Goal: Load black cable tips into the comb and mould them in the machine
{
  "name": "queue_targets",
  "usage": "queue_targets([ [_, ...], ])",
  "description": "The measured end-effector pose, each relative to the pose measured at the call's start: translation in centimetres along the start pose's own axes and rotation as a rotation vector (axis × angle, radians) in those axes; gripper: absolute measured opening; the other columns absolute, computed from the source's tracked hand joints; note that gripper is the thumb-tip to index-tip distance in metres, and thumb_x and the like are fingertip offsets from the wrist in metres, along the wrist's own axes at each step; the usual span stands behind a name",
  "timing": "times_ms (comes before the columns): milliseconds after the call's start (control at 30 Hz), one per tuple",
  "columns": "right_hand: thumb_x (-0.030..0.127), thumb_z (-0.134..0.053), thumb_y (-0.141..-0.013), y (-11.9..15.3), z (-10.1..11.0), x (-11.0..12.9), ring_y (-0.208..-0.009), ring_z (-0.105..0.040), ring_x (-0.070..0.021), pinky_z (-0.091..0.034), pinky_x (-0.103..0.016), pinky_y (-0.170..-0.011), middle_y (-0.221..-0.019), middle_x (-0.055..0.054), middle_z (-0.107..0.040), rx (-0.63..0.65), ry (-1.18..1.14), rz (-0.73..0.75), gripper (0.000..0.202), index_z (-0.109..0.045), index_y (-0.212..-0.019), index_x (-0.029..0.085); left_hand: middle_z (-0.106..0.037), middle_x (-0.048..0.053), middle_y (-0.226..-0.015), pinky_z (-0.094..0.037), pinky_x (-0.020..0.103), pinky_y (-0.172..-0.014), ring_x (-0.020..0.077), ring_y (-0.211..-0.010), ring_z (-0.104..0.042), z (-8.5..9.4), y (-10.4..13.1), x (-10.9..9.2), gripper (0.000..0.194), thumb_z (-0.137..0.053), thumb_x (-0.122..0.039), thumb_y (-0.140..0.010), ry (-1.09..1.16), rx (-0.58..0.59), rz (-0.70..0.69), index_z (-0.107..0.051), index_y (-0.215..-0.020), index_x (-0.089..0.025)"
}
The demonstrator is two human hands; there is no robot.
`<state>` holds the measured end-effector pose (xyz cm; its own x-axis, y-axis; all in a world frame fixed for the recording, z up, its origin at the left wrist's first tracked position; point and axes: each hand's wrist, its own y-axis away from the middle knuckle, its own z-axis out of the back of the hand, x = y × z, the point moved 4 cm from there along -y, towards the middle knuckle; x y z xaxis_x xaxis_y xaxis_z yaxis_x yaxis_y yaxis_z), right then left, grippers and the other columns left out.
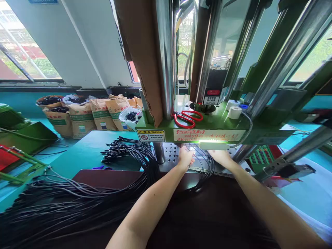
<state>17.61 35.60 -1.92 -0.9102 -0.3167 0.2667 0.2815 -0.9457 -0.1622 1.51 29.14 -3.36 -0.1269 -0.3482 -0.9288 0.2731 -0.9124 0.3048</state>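
Both my hands reach under the green upper plate of a press machine [220, 124]. My left hand [185, 157] is closed, its fingers curled inward beside a few dark cables [207, 166]; what it holds, if anything, is hidden. To the right of those cables is my right hand [220, 156], its fingers hidden behind the lit lamp bar [214, 145] and the plate edge. The cables hang from the metal lower plate [169, 152] over the front edge towards me. A light-coloured mould surface shows between the hands, mostly covered.
Red-handled scissors [188, 118] and white rolls [234, 112] lie on the upper plate. A large bundle of black cables [85, 204] covers the dark table's left side, its ends [124, 148] on a teal surface. Filled paper sacks [81, 119] stand behind. Steel columns [166, 62] flank the workspace.
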Motion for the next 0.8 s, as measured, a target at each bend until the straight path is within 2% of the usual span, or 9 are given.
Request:
queue_targets([
  [100, 0.026, -0.045, -0.086, 1.0, 0.2, 0.2, -0.064, -0.056, -0.0125, -0.043, -0.028, -0.069, -0.062, -0.003, -0.060, 0.075, 0.029, -0.025, 0.029, -0.059, -0.064, 0.012, -0.059, 0.008, -0.088, -0.046, 0.024, -0.057, 0.0139, -0.065, -0.059, 1.3, 0.0, 0.1, 0.046, -0.048, -0.018, -0.077, -0.256, -0.130, -0.125, -0.035, -0.121, -0.012],
  [167, 0.023, -0.044, -0.086, 1.1, 0.4, 0.5, -0.068, -0.058, -0.0128, -0.043, -0.028, -0.071, -0.067, -0.003, -0.062, 0.078, 0.046, -0.028, 0.028, -0.061, -0.066, 0.012, -0.060, 0.010, -0.089, -0.045, 0.032, -0.075, 0.0208, -0.085, -0.059, 1.8, 0.2, -0.2, 0.043, -0.048, -0.018, -0.077, -0.490, -0.174, -0.239, -0.042, -0.119, -0.013],
  [233, 0.020, -0.044, -0.085, 1.0, 0.5, 0.7, -0.077, -0.058, -0.0139, -0.042, -0.029, -0.075, -0.079, -0.006, -0.064, 0.051, 0.064, -0.025, 0.023, -0.063, -0.073, 0.011, -0.061, 0.012, -0.086, -0.042, 0.039, -0.082, 0.0261, -0.091, -0.057, 2.0, 0.2, -0.4, 0.036, -0.043, -0.016, -0.079, -0.707, -0.183, -0.321, -0.048, -0.114, -0.012],
  [333, 0.018, -0.044, -0.084, 0.7, 0.4, 0.7, -0.079, -0.058, -0.0151, -0.042, -0.030, -0.076, -0.083, -0.009, -0.065, 0.020, 0.085, -0.017, 0.023, -0.064, -0.076, 0.010, -0.062, 0.014, -0.086, -0.042, 0.041, -0.078, 0.0279, -0.087, -0.059, 2.0, -0.1, -0.9, 0.030, -0.036, -0.010, -0.080, -0.890, -0.161, -0.367, -0.054, -0.104, -0.011],
  [433, 0.019, -0.044, -0.082, 0.1, 0.5, 0.6, -0.079, -0.059, -0.0169, -0.042, -0.029, -0.075, -0.085, -0.011, -0.065, -0.020, 0.093, 0.013, 0.024, -0.066, -0.080, 0.011, -0.062, 0.013, -0.089, -0.043, 0.040, -0.075, 0.0275, -0.086, -0.059, 1.9, -0.1, -1.8, 0.031, -0.035, -0.008, -0.079, -0.985, -0.169, -0.392, -0.054, -0.104, -0.011],
  [567, 0.023, -0.041, -0.083, -0.7, 1.0, 1.4, -0.087, -0.058, -0.0197, -0.043, -0.030, -0.077, -0.091, -0.010, -0.065, -0.095, 0.086, 0.088, 0.028, -0.066, -0.094, 0.016, -0.060, 0.012, -0.098, -0.044, 0.039, -0.075, 0.0267, -0.091, -0.058, 1.6, 0.7, -3.1, 0.028, -0.037, -0.025, -0.085, -0.998, -0.248, -0.399, -0.054, -0.105, -0.015],
  [667, 0.021, -0.046, -0.082, -1.2, 0.9, 2.7, -0.089, -0.058, -0.0192, -0.042, -0.031, -0.082, -0.094, -0.010, -0.064, -0.124, 0.090, 0.154, 0.027, -0.064, -0.100, 0.015, -0.060, 0.013, -0.096, -0.045, 0.035, -0.075, 0.0248, -0.092, -0.058, 0.7, 1.2, -3.6, 0.035, -0.041, -0.038, -0.084, -0.973, -0.275, -0.406, -0.054, -0.104, -0.013],
  [733, 0.020, -0.048, -0.082, -1.3, 0.7, 3.5, -0.090, -0.057, -0.0184, -0.040, -0.034, -0.086, -0.097, -0.011, -0.063, -0.136, 0.094, 0.183, 0.027, -0.062, -0.104, 0.013, -0.061, 0.014, -0.091, -0.045, 0.034, -0.073, 0.0247, -0.090, -0.059, 0.2, 1.1, -3.6, 0.035, -0.046, -0.037, -0.081, -0.965, -0.269, -0.408, -0.055, -0.101, -0.010],
  [800, 0.020, -0.047, -0.084, -1.3, 0.6, 4.1, -0.091, -0.057, -0.0178, -0.039, -0.036, -0.088, -0.099, -0.011, -0.062, -0.146, 0.095, 0.198, 0.027, -0.060, -0.106, 0.011, -0.062, 0.014, -0.087, -0.046, 0.033, -0.071, 0.0247, -0.087, -0.060, -0.2, 0.7, -3.5, 0.029, -0.049, -0.030, -0.079, -0.961, -0.253, -0.410, -0.057, -0.098, -0.009],
])
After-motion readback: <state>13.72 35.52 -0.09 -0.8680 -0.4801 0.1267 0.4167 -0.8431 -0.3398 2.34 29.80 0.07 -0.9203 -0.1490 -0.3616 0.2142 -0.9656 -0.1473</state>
